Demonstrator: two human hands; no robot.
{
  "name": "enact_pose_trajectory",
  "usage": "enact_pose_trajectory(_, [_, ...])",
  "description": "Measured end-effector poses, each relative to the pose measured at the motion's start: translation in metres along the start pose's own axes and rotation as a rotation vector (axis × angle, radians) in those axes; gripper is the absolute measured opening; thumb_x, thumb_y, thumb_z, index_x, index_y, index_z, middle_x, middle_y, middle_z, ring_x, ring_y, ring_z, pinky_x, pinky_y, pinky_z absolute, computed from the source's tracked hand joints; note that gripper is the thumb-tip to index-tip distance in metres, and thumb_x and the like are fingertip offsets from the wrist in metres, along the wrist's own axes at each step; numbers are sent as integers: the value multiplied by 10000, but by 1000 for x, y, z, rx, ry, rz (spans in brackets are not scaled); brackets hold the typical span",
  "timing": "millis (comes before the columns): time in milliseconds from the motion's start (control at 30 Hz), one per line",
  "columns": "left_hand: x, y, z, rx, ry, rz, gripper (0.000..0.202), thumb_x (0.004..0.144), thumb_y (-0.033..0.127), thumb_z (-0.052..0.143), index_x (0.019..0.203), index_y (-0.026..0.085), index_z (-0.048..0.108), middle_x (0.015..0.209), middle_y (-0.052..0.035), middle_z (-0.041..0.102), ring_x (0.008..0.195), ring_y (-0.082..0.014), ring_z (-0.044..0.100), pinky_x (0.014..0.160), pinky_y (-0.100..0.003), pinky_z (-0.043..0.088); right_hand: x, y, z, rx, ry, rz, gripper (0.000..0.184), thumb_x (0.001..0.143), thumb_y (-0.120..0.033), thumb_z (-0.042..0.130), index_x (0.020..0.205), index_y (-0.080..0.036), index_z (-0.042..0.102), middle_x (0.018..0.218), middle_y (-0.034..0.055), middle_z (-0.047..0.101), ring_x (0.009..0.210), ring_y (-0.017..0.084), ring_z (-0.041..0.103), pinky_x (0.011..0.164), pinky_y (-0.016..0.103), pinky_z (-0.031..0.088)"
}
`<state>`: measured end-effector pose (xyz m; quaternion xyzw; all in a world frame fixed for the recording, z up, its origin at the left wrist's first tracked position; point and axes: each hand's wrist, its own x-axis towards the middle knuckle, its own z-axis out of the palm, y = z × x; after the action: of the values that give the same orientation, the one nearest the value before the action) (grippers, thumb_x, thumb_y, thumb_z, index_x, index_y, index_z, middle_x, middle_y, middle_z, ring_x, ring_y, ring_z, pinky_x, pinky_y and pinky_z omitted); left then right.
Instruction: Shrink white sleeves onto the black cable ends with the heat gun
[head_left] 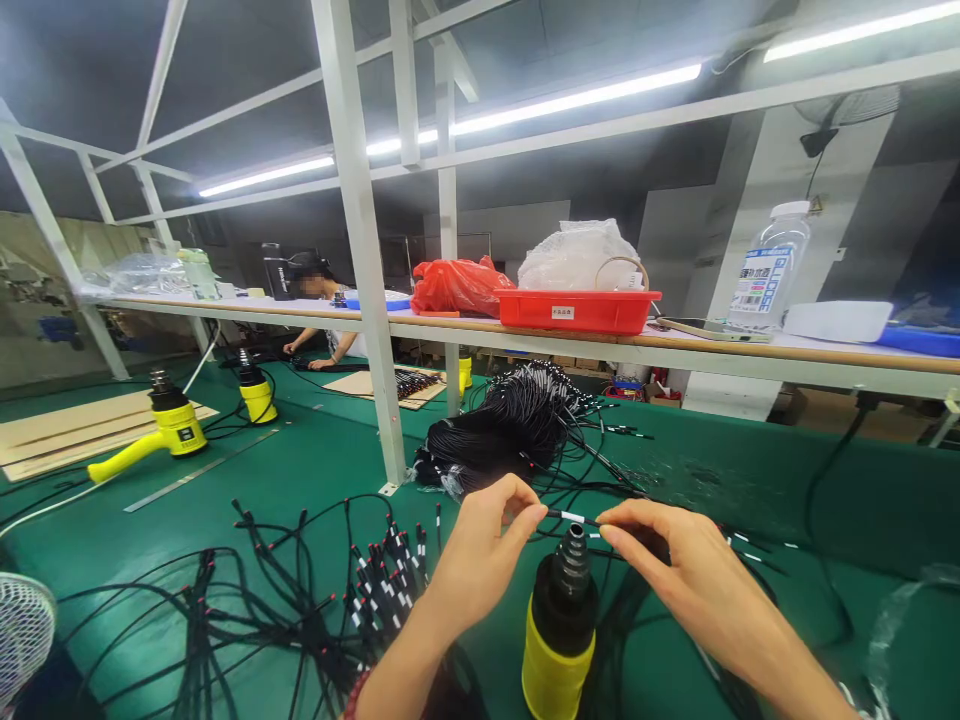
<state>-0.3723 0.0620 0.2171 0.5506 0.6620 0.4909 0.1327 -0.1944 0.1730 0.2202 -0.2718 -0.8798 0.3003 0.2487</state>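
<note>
My left hand point(480, 553) and my right hand point(679, 560) pinch a thin black cable point(571, 516) between their fingertips, with a short white sleeve on it showing between them. Just below that cable stands the nozzle of an upright yellow-and-black heat gun point(561, 625), its ribbed black tip close to but apart from the white sleeve. Behind my hands lies a large bundle of black cables point(506, 435). To the left of my left hand, a loose heap of black cables with white sleeves point(382, 590) spreads over the green mat point(300, 470).
More yellow heat guns point(178, 425) stand on the mat at the left. A shelf point(600, 340) overhead holds a red tray point(577, 310), a red bag point(459, 285) and a water bottle point(769, 270). A co-worker's hands point(322, 362) work farther along the bench. A fan point(22, 630) stands at lower left.
</note>
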Motion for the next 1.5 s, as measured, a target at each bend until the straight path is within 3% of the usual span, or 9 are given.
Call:
enact_pose_trajectory(300, [0, 3, -4, 88, -40, -34, 429, 954, 451, 392, 653, 176, 526, 593, 38, 513, 584, -111, 454, 558, -238, 313, -2, -1, -1, -33, 2, -23, 290, 925, -422, 467, 792, -249, 658, 794, -29, 660, 719, 146, 562, 669, 261, 389])
enact_pose_trajectory(733, [1, 2, 0, -65, -2, -6, 108, 852, 257, 580, 819, 180, 648, 751, 5, 630, 740, -147, 557, 698, -251, 417, 1, 0, -1, -31, 28, -39, 230, 887, -350, 520, 730, -225, 631, 677, -36, 598, 627, 129, 490, 597, 250, 348])
enact_pose_trajectory(867, [1, 4, -1, -82, 14, -10, 114, 842, 236, 585, 877, 189, 683, 777, -3, 648, 769, -159, 564, 723, -266, 420, 1, -1, -3, -3, 6, -9, 252, 886, -390, 518, 745, -223, 645, 719, -24, 636, 664, 140, 531, 620, 255, 374])
enact_pose_trajectory(1500, [3, 7, 3, -124, 41, 41, 131, 783, 125, 635, 804, 182, 751, 805, -24, 720, 795, -161, 634, 749, -251, 464, 0, 2, -8, -20, 37, -22, 252, 888, -391, 519, 768, -219, 659, 713, -1, 647, 667, 158, 546, 590, 252, 380])
